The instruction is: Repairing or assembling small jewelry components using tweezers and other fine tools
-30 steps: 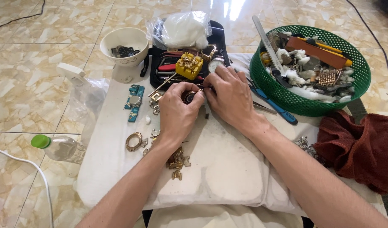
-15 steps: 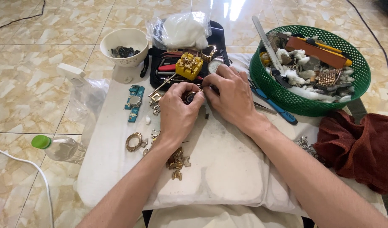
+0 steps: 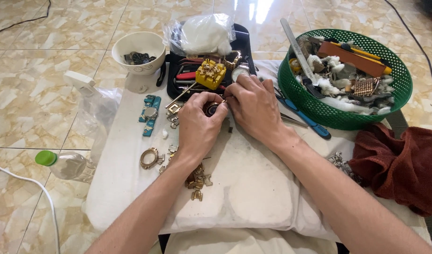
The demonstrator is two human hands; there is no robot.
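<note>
Both hands meet at frame centre over a white cushion (image 3: 253, 188). Left hand (image 3: 197, 129) is curled around a small round watch case (image 3: 211, 109), only a dark sliver of it visible between thumb and fingers. Right hand (image 3: 256, 106) is closed, fingertips pinched against the case's right edge; can't tell whether it holds a tool, knuckles hide it.

Behind the hands: black tray (image 3: 241, 40) with a yellow block tool (image 3: 210, 74), mostly covered by a plastic bag (image 3: 202, 35). Upper left: white bowl (image 3: 138, 49), contents dark, unreadable. Left of the hands: teal watch (image 3: 150, 114), gold bezel ring (image 3: 149, 158). Gold links (image 3: 196, 181) lie beneath the left wrist. Upper right: green basket (image 3: 343, 117), jumbled parts. Blue-handled tool (image 3: 310, 123) is partly under the right hand. Brown cloth (image 3: 404, 164) is cut off at the right edge.
</note>
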